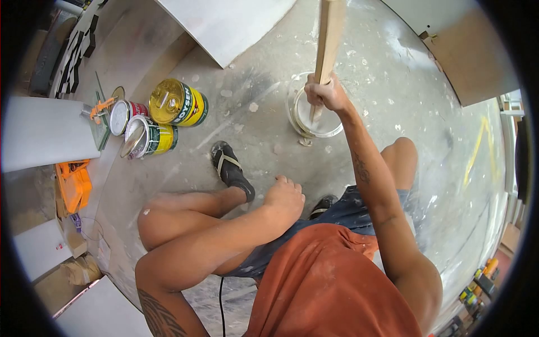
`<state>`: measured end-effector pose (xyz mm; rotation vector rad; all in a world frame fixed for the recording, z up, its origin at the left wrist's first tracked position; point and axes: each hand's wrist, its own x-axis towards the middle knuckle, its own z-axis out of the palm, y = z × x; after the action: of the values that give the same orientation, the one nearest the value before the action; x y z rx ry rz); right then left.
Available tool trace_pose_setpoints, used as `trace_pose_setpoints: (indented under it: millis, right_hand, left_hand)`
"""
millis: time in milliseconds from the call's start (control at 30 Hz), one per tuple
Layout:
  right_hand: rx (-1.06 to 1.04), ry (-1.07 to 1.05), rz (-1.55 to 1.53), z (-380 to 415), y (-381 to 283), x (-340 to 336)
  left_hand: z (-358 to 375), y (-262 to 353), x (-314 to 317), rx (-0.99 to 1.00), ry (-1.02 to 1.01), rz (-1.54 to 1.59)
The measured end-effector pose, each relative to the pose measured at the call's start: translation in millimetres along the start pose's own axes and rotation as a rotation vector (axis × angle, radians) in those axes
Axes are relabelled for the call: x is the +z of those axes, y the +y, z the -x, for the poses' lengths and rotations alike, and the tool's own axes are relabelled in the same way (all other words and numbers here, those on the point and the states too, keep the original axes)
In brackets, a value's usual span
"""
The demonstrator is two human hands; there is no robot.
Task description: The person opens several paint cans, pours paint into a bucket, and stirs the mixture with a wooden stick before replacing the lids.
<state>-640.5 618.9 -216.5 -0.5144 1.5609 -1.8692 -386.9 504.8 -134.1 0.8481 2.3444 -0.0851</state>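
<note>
My right hand [328, 95] is wrapped round a long wooden stick [328, 42], held upright. The stick's lower end is inside a round, clear-rimmed tub [322, 130] with whitish contents, on the floor in front of me. My left hand [284, 197] hangs in front of my lap, away from the tub, with its fingers curled; whether anything is inside them is hidden.
Paint cans stand at the left: a yellow one [178, 103], a white-and-red one [128, 117] and an open one [149, 137]. White panels [224, 28] lie beyond. An orange tool [74, 185] sits far left, a brown panel [466, 56] upper right.
</note>
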Motion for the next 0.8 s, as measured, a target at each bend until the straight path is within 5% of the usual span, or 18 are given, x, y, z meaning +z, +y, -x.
trace_pose_setpoints:
  millis: [267,367,433,500,567,633,733,800]
  right_hand:
    - [-0.528,0.799,-0.085,9,13,-8]
    - [-0.471,0.894,0.144,24,15,-2]
    - [-0.481,0.959,0.553,20,20,13]
    - [-0.555,0.918,0.592,13,26,19]
    - [-0.560,0.769,0.205,4,36,19]
    - [-0.480,0.696,0.046,9,28,20]
    - [-0.236,0.123,-0.209,21,24,-14]
    - [-0.114,0.137,-0.114,24,12,-29]
  left_hand:
    - [2,-5,-1,-0.004,0.008,0.007]
    - [3,-4,-2,0.002,0.008,-0.014]
    - [2,-3,-2,0.010,0.021,-0.012]
    - [0,-3,0,0.011,0.025,0.012]
    - [-1,-3,1,0.016,0.029,0.042]
    - [0,-2,-1,0.007,0.024,0.005]
    - [1,-2,-7,0.028,-0.010,-0.022]
    - [2,-2,-8,0.030,-0.006,-0.028]
